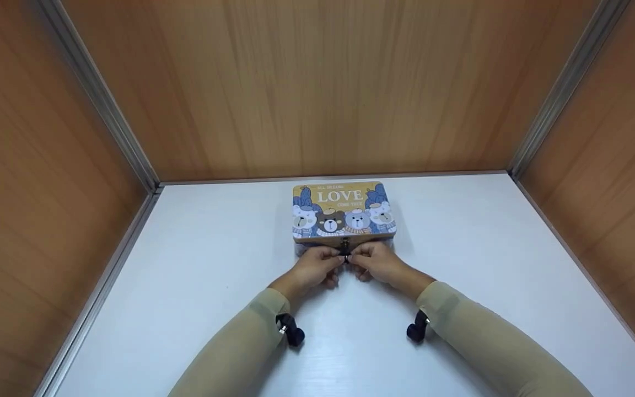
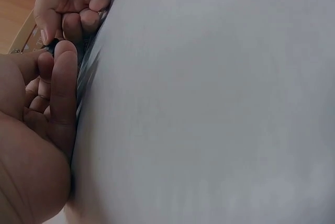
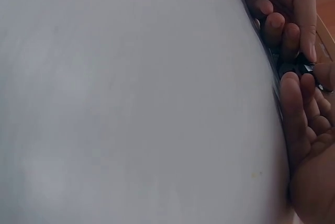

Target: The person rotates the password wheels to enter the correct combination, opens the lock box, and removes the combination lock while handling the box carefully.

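A closed tin box point(image 1: 345, 207) with cartoon bears and the word LOVE on its lid stands on the white table. A metal clasp point(image 1: 345, 242) is on its front. At the clasp is a small black lock point(image 3: 289, 69), mostly covered by fingers. My left hand point(image 1: 316, 266) pinches the lock from the left with thumb and curled fingers. From the other side my right hand point(image 1: 379, 262) pinches it too, the fingertips of both hands nearly meeting. Both wrist views show the hands low against the box front, close to the tabletop.
The white tabletop point(image 1: 229, 237) spreads around the box. Wood panels enclose it, with a back wall point(image 1: 328, 94) close behind the box and side walls left and right. Black wrist cameras point(image 1: 294, 335) hang below both sleeves.
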A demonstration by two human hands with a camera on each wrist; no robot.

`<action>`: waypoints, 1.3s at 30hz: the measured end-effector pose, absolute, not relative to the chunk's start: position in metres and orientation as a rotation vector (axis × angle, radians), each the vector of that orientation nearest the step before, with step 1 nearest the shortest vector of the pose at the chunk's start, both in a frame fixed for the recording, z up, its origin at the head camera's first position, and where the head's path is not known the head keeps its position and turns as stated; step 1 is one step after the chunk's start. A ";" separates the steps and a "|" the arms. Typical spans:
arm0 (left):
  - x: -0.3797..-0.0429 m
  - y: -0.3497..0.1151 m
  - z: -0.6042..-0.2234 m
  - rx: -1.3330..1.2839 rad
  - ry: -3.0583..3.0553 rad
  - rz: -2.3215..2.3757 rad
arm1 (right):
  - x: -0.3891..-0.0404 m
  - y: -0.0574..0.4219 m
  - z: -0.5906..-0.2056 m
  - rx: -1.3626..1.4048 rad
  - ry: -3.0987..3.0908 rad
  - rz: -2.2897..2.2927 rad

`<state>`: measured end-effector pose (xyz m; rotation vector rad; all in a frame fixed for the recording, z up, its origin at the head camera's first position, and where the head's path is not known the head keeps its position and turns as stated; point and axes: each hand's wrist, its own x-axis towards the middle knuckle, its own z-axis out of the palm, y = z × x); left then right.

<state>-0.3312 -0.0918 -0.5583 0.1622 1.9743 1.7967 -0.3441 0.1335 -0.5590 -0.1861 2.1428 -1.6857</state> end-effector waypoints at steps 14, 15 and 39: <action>-0.331 -0.091 -0.559 0.154 1.977 1.816 | -0.347 0.134 -0.558 -0.142 2.095 -1.734; -0.331 -0.091 -0.559 0.149 1.975 1.822 | -0.347 0.134 -0.558 -0.135 2.085 -1.740; -0.331 -0.092 -0.557 0.135 1.997 1.791 | -0.348 0.134 -0.558 -0.162 2.152 -1.681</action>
